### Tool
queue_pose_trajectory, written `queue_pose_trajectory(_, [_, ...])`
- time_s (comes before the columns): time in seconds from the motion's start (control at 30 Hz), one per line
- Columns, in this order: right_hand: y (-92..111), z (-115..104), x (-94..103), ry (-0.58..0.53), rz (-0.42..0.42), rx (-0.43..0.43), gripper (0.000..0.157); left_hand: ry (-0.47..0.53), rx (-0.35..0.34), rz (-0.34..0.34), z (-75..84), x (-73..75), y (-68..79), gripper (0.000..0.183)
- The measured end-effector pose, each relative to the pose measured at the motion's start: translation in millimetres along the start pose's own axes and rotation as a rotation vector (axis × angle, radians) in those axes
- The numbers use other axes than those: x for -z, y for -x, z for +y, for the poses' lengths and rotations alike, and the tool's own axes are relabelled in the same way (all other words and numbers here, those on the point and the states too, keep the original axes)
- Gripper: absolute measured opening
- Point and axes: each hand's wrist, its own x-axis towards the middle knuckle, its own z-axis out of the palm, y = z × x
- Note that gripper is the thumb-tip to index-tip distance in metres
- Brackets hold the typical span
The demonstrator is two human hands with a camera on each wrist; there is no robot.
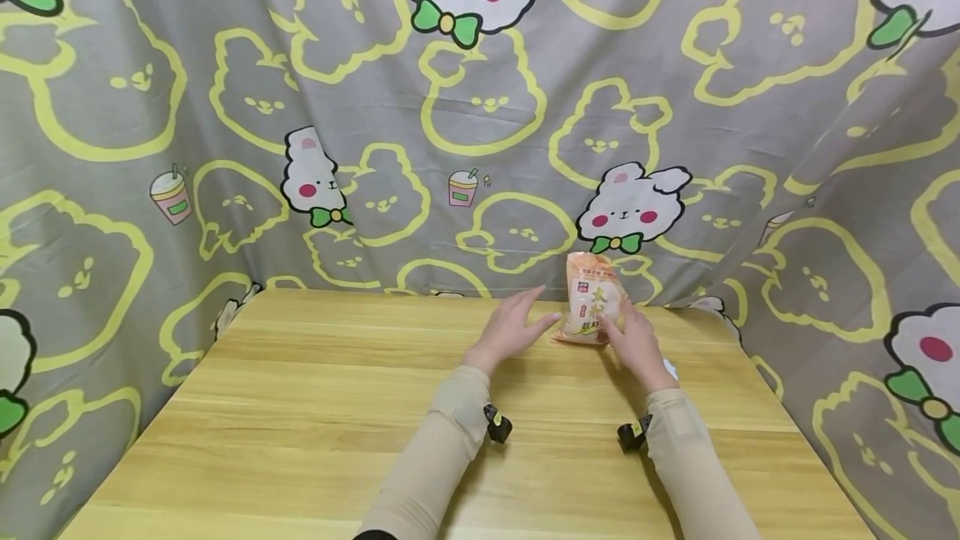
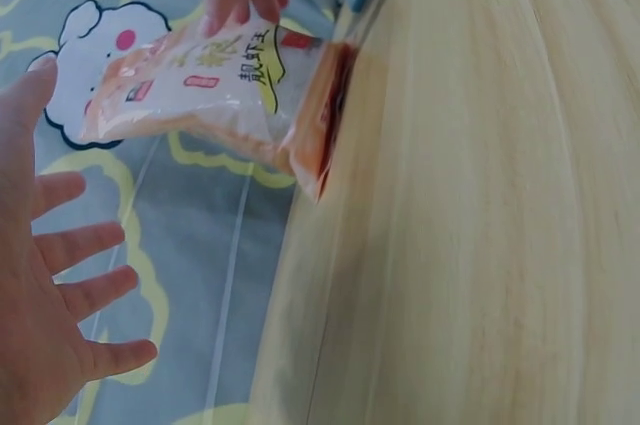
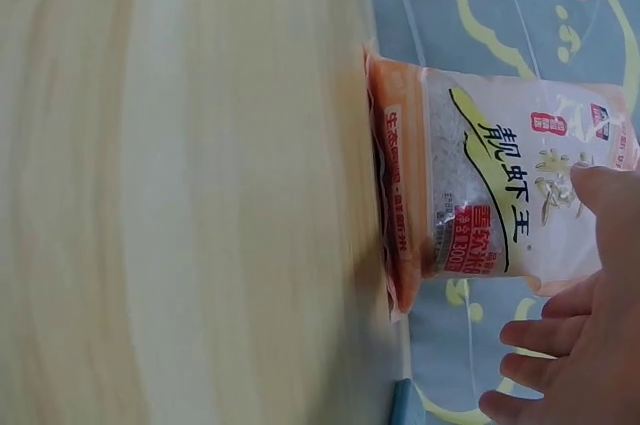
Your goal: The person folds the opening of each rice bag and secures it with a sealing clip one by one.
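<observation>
I had the left hand just beside the bag's left side, apart from it, its fingers stretched out and loosely spread, thumb toward the packet. The right hand was at the opposite side: its thumb lay across the bag's front, while the other fingers reached out loosely along the right edge, none of them visibly wrapped round it. From my feeds I could not tell how firmly that thumb pressed. Between the hands, near the far edge of the table, the bag of rice stood close to upright on its lower end, an orange-and-white plastic packet with Chinese lettering, a red panel, a yellow swoosh and a see-through patch showing pale grains. Both forearms wore beige sleeves, and I could see a black wrist camera on the left and another black camera on the right. A small light-blue object showed beside the right wrist, too hidden for me to name. Beneath everything ran the wood-grain table, and beyond it hung a grey curtain printed with yellow animal outlines, white rabbit faces and pink drink cups.
</observation>
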Motion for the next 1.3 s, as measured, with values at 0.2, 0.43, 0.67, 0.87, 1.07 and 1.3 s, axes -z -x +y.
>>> queue_pose_trajectory(0.2, [-3, 3, 1.2, -0.24, -0.024, -0.07, 0.081, 0.033, -0.003, -0.012, 4.2, -2.8, -5.2, 0.073])
queue_pose_trajectory(0.43, [-3, -1, 3.6, -0.419, -0.015, -0.146, 0.076, 0.087, 0.017, -0.035, 8.6, -3.5, -9.6, 0.073])
queue_pose_trajectory(0.67, [0, -5, 5.7, -0.65, -0.028, -0.217, 0.073, 0.193, 0.042, -0.057, 13.0, -5.1, -16.8, 0.069])
queue_pose_trajectory(0.87, [0, -2, 4.5, -0.742, -0.037, -0.234, 0.075, 0.288, 0.06, -0.068, 12.7, -10.9, -22.7, 0.072])
queue_pose_trajectory(1.07, [-1, 0, 5.1, -0.782, -0.035, -0.232, 0.073, 0.363, 0.072, -0.085, 13.9, -14.2, -26.9, 0.072])
queue_pose_trajectory(1.3, [0, 0, 6.4, -0.844, -0.047, -0.216, 0.073, 0.413, 0.091, -0.092, 17.4, -16.8, -34.6, 0.07])
